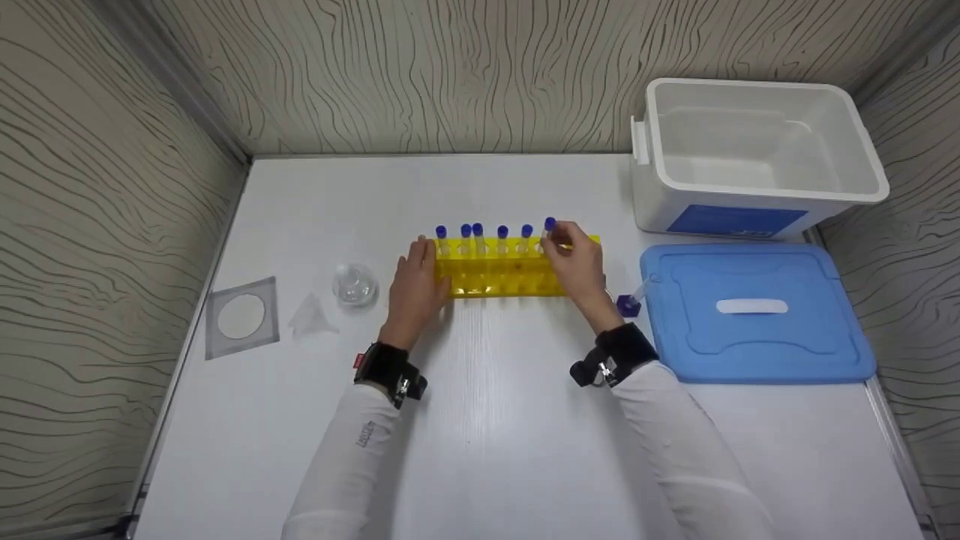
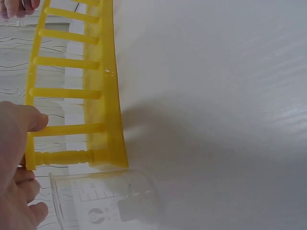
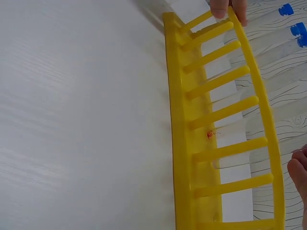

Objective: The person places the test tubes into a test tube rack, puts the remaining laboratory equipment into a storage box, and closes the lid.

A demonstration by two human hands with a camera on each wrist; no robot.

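A yellow test-tube rack [image 1: 510, 268] stands mid-table with several clear blue-capped tubes upright in it. My left hand [image 1: 426, 264] grips the rack's left end; in the left wrist view its fingers [image 2: 21, 125] lie against the rack [image 2: 72, 91]. My right hand [image 1: 555, 244] pinches the rightmost tube [image 1: 550, 225], which stands higher than the others over the rack's right end. The right wrist view shows the rack [image 3: 216, 134] from its side, tube caps [image 3: 287, 9] and one fingertip [image 3: 300, 168]. Another blue-capped tube [image 1: 630, 301] lies on the table by my right wrist.
A white open box [image 1: 757, 161] stands at the back right, its blue lid [image 1: 750, 311] flat in front of it. Left of the rack are a clear glass beaker [image 1: 355, 285], a small clear funnel [image 1: 311, 316] and a grey square holding a white disc [image 1: 241, 317]. Patterned walls enclose the table.
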